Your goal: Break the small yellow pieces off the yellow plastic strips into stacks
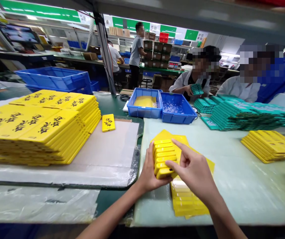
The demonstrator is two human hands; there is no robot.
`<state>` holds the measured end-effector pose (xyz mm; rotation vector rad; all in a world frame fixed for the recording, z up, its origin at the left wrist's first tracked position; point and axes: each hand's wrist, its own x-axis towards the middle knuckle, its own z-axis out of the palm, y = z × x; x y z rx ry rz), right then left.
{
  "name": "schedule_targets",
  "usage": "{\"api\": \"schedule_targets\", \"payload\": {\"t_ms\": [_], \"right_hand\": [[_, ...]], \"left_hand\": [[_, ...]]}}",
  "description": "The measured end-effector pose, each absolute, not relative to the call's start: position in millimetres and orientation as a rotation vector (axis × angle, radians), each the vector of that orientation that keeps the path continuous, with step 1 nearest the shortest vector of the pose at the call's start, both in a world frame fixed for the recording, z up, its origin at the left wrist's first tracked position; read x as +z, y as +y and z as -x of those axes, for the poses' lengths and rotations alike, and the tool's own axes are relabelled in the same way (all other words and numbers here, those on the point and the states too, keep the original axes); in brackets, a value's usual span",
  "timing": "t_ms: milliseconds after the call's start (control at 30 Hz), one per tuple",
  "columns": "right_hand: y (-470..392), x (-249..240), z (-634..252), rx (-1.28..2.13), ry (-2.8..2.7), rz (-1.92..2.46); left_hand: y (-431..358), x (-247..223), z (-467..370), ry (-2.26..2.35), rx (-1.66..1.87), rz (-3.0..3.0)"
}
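A short stack of flat yellow cases [164, 156] with rounded edges is held above the table. My left hand [150, 169] is closed around its left side and underside. At the stack's right side, my right hand [194, 169] has thumb and forefinger spread across the cases, touching them, while its other fingers curl in. Below both hands lie overlapping glossy yellow sheets [188, 200], partly hidden by the hands. One yellow case with black lettering [108, 122] lies alone on the white-covered board [112, 156] to the left.
Large piles of lettered yellow cases [40, 126] fill the left. Two blue bins [178, 118] stand ahead, holding yellow pieces and small clear bits. Teal stacks [242, 114] and a smaller yellow stack [269, 146] are at right. Two people sit opposite; one holds teal items [196, 89].
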<state>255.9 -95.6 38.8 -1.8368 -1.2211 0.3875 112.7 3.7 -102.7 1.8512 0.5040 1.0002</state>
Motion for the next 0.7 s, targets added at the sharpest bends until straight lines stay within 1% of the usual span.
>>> {"api": "schedule_targets", "payload": {"t_ms": [133, 233, 333, 467, 533, 600, 700], "right_hand": [[-84, 33, -275, 0.679, -1.080, 1.737], [-81, 26, -280, 0.888, -1.151, 1.707], [-83, 21, -285, 1.091, -1.144, 1.522], [-84, 15, -291, 1.241, -1.062, 1.339], [-83, 12, -297, 1.236, -1.101, 1.338], [-84, 9, -312, 1.117, -1.108, 1.385], [-95, -1, -351, 0.636, -0.993, 1.712]], "left_hand": [[6, -104, -112, 0.499, 0.999, -1.881], [7, -105, -113, 0.496, 1.012, -1.885], [8, -104, -113, 0.475, 1.021, -1.896], [9, -101, -113, 0.465, 1.039, -1.896], [11, -99, -113, 0.469, 1.036, -1.902], [11, -98, -114, 0.473, 1.031, -1.906], [12, -96, -114, 0.493, 1.033, -1.893]]}}
